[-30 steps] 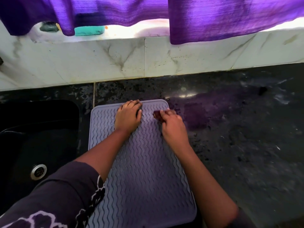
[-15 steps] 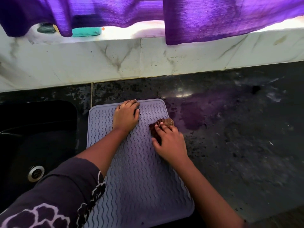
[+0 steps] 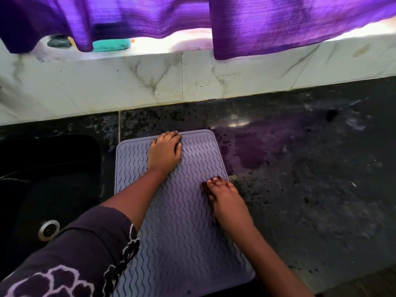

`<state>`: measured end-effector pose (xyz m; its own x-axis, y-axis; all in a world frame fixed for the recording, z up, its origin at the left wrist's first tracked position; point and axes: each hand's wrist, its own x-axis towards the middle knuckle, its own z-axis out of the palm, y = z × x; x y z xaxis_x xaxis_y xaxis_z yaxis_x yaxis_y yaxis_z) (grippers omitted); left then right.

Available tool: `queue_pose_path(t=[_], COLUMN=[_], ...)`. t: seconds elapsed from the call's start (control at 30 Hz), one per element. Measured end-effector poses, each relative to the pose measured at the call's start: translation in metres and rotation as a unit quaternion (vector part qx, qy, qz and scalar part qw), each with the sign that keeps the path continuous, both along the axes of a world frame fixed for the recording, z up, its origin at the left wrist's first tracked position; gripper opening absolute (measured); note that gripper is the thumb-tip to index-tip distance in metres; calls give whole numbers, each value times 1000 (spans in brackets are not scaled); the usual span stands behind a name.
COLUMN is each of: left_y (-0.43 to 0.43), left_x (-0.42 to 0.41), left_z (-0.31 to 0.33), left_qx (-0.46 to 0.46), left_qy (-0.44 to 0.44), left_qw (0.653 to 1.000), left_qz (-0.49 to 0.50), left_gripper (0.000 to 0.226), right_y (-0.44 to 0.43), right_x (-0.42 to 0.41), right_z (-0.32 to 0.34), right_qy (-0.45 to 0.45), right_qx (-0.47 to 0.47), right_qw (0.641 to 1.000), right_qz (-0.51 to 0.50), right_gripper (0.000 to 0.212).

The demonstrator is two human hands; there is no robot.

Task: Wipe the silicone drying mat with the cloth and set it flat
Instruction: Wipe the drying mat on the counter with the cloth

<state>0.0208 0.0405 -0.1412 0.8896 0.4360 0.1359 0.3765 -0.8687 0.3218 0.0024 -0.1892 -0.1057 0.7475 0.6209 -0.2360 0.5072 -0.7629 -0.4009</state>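
The sink (image 3: 53, 168) at left is dark and cut off, beside it the silicone drying mat (image 3: 182, 243) lies flat on the black counter (image 3: 310, 200), left hand (image 3: 164, 154) pressed palm-down near its far edge, right hand (image 3: 227, 202) pressing a mostly hidden cloth (image 3: 205, 186) at its right edge.

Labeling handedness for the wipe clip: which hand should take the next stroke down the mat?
Right. The right hand already presses the cloth near the silicone drying mat's right edge; the left hand lies flat, pinning the far end.
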Motion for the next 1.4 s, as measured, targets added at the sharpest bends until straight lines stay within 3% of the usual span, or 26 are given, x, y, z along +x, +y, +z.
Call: queue_pose_path(t=[0.13,0.3,0.6,0.77,0.93,1.27,1.4], left_y=[0,-1,-1,-1,-3,-4,-16], left_x=[1,1,1,1,0,-3,-14], left_z=[0,0,-1,-2,-1,6,13], left_qx=[1,7,6,12,14,3,19], left_qy=[2,-3,-12,-15,-16,-8,55], left_qw=[1000,1000,1000,1000,1000,1000,998], left_qz=[1,3,5,4,4,0,-8], left_gripper=[40,40,38,39,39,40,51], right_y=[37,71,13,19,51,-8,-21], right_x=[40,62,0,10,22,-38,-39], right_z=[13,-5,-7,1,-11,-10,-2], right_qy=[-43,-86,-86,-77,-113,-83,-41], right_qx=[116,7,-47,43,-16,-43,19], right_qw=[988,996,995,994,993,995,997], right_qz=[-87,-18,-6,-66,-12,-23,-61], right_gripper=[41,51,51,43,52,55,48])
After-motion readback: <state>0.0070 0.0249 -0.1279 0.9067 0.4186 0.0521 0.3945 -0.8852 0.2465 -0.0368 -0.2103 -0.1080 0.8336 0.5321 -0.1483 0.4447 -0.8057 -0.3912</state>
